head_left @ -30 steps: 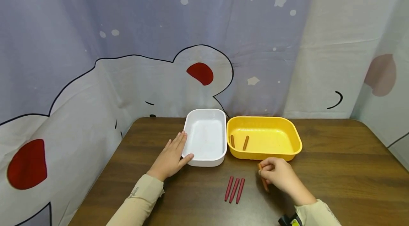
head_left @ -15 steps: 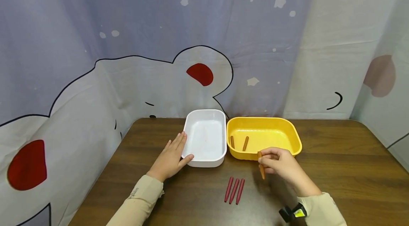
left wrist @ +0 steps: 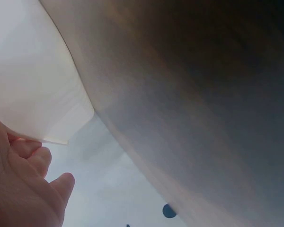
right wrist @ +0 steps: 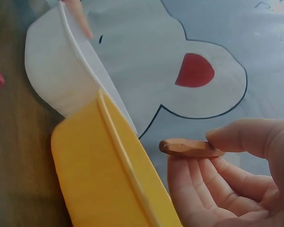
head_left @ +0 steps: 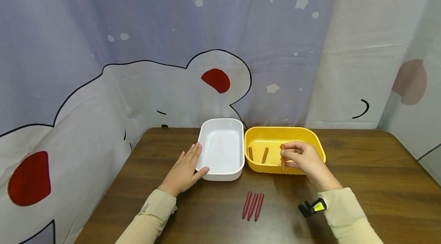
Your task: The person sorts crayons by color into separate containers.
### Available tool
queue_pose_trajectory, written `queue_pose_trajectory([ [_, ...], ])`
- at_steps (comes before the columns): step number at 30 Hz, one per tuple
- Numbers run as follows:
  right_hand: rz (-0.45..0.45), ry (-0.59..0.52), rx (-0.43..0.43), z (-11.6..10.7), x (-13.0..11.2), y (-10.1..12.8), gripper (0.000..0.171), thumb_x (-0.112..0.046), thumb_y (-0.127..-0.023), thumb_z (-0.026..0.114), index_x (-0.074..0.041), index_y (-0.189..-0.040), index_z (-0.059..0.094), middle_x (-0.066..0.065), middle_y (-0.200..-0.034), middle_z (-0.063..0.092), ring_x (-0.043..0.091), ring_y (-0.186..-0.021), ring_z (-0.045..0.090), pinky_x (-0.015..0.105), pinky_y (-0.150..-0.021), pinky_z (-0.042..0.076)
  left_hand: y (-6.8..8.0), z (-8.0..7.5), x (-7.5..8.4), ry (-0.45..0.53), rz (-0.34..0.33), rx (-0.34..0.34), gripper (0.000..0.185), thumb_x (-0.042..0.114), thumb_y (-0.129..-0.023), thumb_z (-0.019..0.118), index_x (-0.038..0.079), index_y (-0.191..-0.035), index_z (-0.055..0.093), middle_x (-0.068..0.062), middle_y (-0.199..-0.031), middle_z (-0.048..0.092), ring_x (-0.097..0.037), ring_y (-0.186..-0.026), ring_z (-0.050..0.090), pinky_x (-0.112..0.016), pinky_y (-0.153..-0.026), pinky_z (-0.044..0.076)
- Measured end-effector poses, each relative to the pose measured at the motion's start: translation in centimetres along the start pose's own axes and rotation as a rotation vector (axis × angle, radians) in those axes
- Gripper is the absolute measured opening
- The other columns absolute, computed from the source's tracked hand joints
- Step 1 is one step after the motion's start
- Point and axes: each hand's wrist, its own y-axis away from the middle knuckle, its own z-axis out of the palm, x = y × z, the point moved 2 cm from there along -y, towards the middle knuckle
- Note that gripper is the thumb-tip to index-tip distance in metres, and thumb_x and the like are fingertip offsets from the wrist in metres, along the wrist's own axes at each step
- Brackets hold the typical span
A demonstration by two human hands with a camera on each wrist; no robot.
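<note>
Over the yellow tray at right, my right hand pinches a crayon, I judge mid-placing and needing lowering, while my left hand, unclenched, touches the white tray.

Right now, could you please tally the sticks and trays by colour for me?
Orange-brown sticks: 3 (2 in the yellow tray, 1 in the right hand)
Dark red sticks: 3
White tray: 1
Yellow tray: 1
Total: 8
</note>
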Motion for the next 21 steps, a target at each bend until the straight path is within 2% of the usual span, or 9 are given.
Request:
queue_pose_trajectory([
  [10,0.032,0.070,0.030,-0.9,0.8,-3.3,0.039,-0.009,-0.099,0.063,0.017,-0.126,0.054,0.009,-0.101,0.069,0.010,-0.082,0.068,0.030,-0.077,0.061,0.0,0.0,0.0,0.005,0.008,0.009,0.083,0.051,-0.103,0.052,-0.005,-0.158,0.025,-0.019,-0.165,0.022,-0.034,-0.153,0.020,-0.058,-0.121,0.022],
  [16,0.070,0.188,0.051,-1.2,1.5,-4.9,0.037,-0.011,-0.097,0.065,0.014,-0.123,0.057,0.015,-0.104,0.069,0.014,-0.080,0.068,0.033,-0.076,0.062,0.0,0.1,-0.1,0.002,0.010,0.010,0.084,0.051,-0.103,0.052,-0.005,-0.158,0.025,-0.019,-0.165,0.022,-0.033,-0.154,0.018,-0.058,-0.121,0.021],
  [21,0.085,0.295,0.060,-1.0,2.0,-5.9,0.032,-0.007,-0.093,0.069,0.015,-0.115,0.061,0.017,-0.096,0.069,0.015,-0.070,0.066,0.033,-0.068,0.062,0.0,0.2,-0.2,0.002,0.016,0.024,0.083,0.052,-0.103,0.052,-0.005,-0.158,0.025,-0.019,-0.165,0.023,-0.033,-0.154,0.019,-0.058,-0.121,0.022],
])
